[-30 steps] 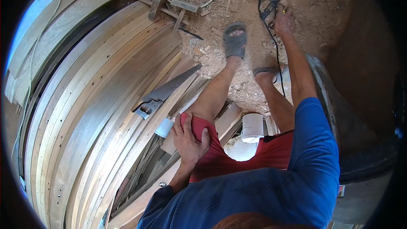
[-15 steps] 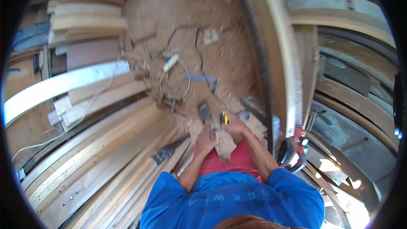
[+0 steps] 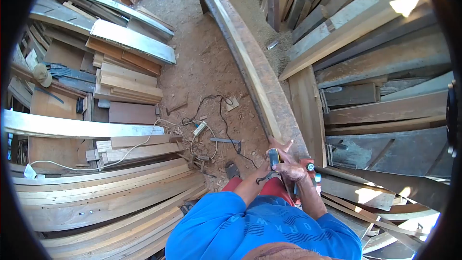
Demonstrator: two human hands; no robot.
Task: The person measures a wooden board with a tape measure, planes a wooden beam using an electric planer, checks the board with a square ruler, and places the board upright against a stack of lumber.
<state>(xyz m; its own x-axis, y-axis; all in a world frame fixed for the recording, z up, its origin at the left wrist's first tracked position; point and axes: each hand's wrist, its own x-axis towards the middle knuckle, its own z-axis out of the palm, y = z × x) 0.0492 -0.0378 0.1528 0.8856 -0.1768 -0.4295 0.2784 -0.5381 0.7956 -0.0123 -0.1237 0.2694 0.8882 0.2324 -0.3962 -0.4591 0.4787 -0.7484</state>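
Note:
My right hand (image 3: 292, 171) grips a yellow-and-dark tape measure (image 3: 274, 158), thumb across its lower end. A dark strap (image 3: 263, 179) hangs below the tape measure. Just beyond, my left hand (image 3: 280, 147) has its fingers spread at the near end of a long pale wooden strip (image 3: 248, 67); whether it presses on the strip I cannot tell. The strip lies lengthwise on a long, narrow, worn bench (image 3: 279, 98). Beside my right wrist, at the bench's near end, is a red tool (image 3: 308, 164), partly hidden by my arm.
Stacked boards (image 3: 115, 195) fill the left, with shorter planks (image 3: 130, 84) farther up. More timber (image 3: 385, 108) lies to the right. On the dirt floor are a white power strip (image 3: 199, 128), a black cable (image 3: 224, 115) and a metal square (image 3: 226, 140).
Both hands have moved up and right, from in front of my lap to the bench's near end. The tape measure has come along in my right hand. The view has shifted, showing more of the bench.

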